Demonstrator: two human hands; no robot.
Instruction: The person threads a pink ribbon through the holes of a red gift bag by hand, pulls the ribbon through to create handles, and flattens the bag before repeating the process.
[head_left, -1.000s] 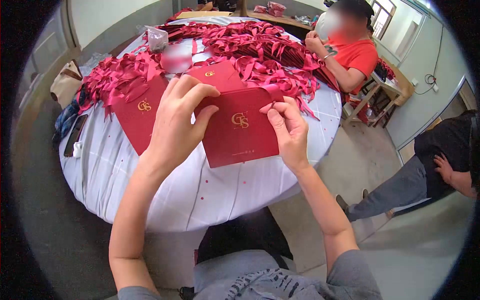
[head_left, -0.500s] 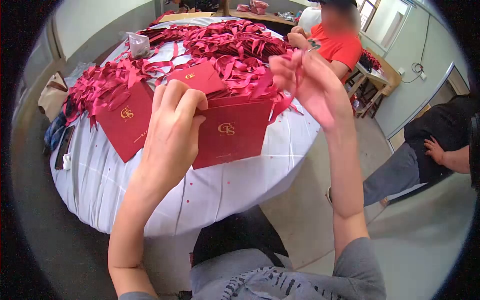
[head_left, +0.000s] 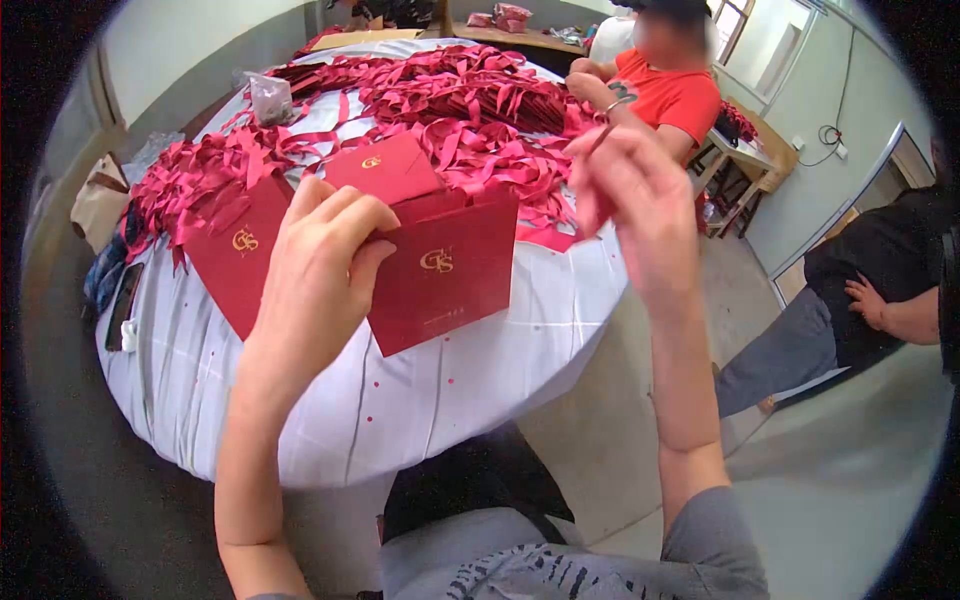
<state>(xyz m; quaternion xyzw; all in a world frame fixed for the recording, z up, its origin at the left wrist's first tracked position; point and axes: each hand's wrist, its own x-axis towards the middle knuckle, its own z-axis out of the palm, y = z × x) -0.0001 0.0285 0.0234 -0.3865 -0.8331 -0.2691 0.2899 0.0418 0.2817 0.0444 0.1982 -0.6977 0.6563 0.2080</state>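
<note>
My left hand is closed, thumb and fingers pinching the upper left edge of a dark red paper bag with gold lettering. The bag is held tilted over the white-covered table. Raised to the right of the bag, my right hand is blurred, its fingers bent together around a thin strip of red ribbon. A second red bag lies to the left, partly behind my left hand. Behind the held bag is another red bag with a gold logo.
Heaps of red ribbon and stacked bags cover much of the round table. A clear plastic bag stands at the back left, a phone at the left edge. A person in a red shirt sits across; another person is at right.
My left hand and the held bag have shifted slightly left and down in view. My right hand has moved a little right and down, its fingers more bent.
</note>
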